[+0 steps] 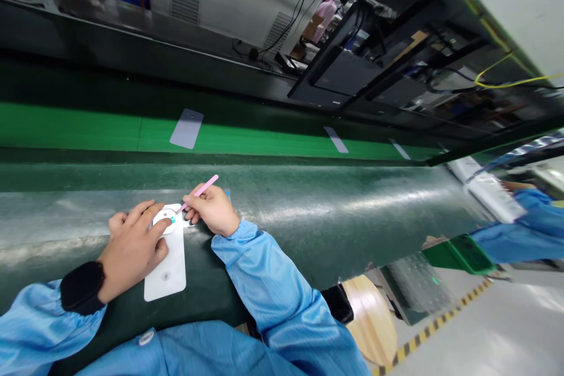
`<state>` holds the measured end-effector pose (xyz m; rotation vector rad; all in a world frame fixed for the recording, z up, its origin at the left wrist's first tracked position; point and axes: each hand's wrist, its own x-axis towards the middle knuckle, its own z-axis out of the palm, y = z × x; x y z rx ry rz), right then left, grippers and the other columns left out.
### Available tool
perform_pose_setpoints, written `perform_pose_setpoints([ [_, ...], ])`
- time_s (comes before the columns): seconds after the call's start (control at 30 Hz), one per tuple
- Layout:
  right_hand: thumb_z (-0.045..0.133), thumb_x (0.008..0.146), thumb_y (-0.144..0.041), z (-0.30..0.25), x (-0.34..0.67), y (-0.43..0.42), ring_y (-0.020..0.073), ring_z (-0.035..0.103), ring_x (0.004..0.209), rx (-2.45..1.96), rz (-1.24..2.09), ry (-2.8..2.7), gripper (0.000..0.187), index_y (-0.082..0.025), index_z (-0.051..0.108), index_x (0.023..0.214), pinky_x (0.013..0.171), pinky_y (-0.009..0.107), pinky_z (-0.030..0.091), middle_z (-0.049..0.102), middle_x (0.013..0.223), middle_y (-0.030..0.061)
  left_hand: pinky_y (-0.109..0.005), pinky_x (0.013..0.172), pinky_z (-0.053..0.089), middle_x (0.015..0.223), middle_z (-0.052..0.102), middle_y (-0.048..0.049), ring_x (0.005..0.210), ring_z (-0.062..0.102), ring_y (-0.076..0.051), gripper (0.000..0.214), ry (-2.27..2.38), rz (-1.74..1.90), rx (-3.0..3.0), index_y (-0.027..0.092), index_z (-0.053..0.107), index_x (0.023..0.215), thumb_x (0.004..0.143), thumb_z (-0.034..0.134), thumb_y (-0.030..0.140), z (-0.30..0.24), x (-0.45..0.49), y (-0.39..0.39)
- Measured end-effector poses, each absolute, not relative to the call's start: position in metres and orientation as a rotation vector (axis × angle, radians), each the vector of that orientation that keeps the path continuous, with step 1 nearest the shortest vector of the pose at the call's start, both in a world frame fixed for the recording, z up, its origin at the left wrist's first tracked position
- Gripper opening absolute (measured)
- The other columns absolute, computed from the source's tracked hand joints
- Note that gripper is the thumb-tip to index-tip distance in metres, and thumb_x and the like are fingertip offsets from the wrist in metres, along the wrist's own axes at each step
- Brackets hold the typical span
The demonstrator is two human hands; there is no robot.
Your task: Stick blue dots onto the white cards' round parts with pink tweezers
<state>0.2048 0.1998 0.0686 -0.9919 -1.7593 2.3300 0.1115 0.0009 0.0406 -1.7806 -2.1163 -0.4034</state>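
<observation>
Right hand (pixel 214 208) pinches pink stick (pixel 207 184), tip at round patch (pixel 168 212) on white panel (pixel 173 258). Left hand (pixel 133 242), fingers apart, rests over patch. Panel lies flat on near-left bench (pixel 308 241). Work there judged under way, unfinished. Far belt (pixel 264 142) carries pale panels (pixel 187 128), status unclear.

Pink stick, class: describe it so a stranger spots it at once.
Along the green workbench, find the white panel under the left hand. Near its far end, the right hand holds a slim stick, the only pink thing on the bench.
</observation>
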Motion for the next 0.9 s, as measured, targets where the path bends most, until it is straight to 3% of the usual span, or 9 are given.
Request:
perform_pose_setpoints([
  [0.17, 0.095, 0.088, -0.036, 0.069, 0.204, 0.200, 0.0114, 0.062, 0.049, -0.972, 2.335, -1.759, 0.041, -0.018, 0.060, 0.077, 0.045, 0.018, 0.048, 0.067, 0.061, -0.0011, -0.053, 0.077, 0.050, 0.133, 0.080, -0.0205, 0.123, 0.072, -0.045, 0.043, -2.126, -0.399, -1.777, 0.026, 0.085, 0.114, 0.098, 0.047, 0.018, 0.041, 0.109, 0.000],
  [0.33, 0.094, 0.090, -0.033, 0.076, 0.202, 0.198, 0.0105, 0.059, 0.046, -1.050, 2.307, -1.747, 0.041, -0.018, 0.059, 0.073, 0.043, 0.018, 0.046, 0.065, 0.058, -0.0019, -0.050, 0.075, 0.047, 0.126, 0.081, -0.0187, 0.116, 0.073, -0.043, 0.041, -2.060, -0.418, -1.780, 0.027, 0.086, 0.104, 0.098, 0.047, 0.018, 0.042, 0.107, 0.003],
  [0.57, 0.100, 0.081, -0.041, 0.074, 0.201, 0.199, 0.0106, 0.060, 0.048, -1.016, 2.361, -1.696, 0.048, -0.019, 0.058, 0.072, 0.042, 0.018, 0.045, 0.065, 0.059, -0.0020, -0.047, 0.081, 0.044, 0.122, 0.083, -0.0121, 0.122, 0.072, -0.039, 0.041, -2.065, -0.452, -1.783, 0.031, 0.085, 0.092, 0.097, 0.047, 0.015, 0.032, 0.105, 0.001],
  [0.7, 0.098, 0.079, -0.040, 0.065, 0.199, 0.203, 0.0107, 0.060, 0.047, -0.976, 2.412, -1.635, 0.048, -0.019, 0.056, 0.073, 0.041, 0.018, 0.044, 0.066, 0.061, -0.0011, -0.049, 0.089, 0.049, 0.134, 0.081, -0.0121, 0.132, 0.067, -0.041, 0.032, -2.343, -0.392, -1.793, 0.032, 0.085, 0.100, 0.091, 0.056, 0.021, 0.032, 0.100, 0.003],
  [0.8, 0.097, 0.076, -0.039, 0.056, 0.198, 0.207, 0.0110, 0.060, 0.047, -0.941, 2.450, -1.590, 0.047, -0.020, 0.054, 0.074, 0.041, 0.018, 0.043, 0.067, 0.063, -0.0001, -0.052, 0.098, 0.051, 0.146, 0.076, -0.0125, 0.142, 0.061, -0.043, 0.021, -2.642, -0.272, -1.836, 0.030, 0.082, 0.094, 0.086, 0.064, 0.024, 0.045, 0.095, 0.010],
  [0.9, 0.097, 0.072, -0.039, 0.051, 0.196, 0.209, 0.0114, 0.061, 0.047, -0.914, 2.481, -1.564, 0.046, -0.020, 0.055, 0.075, 0.042, 0.018, 0.043, 0.069, 0.063, 0.0010, -0.053, 0.105, 0.050, 0.142, 0.076, -0.0130, 0.143, 0.061, -0.041, 0.016, -2.802, -0.219, -1.844, 0.027, 0.076, 0.093, 0.084, 0.065, 0.020, 0.064, 0.094, 0.017],
])
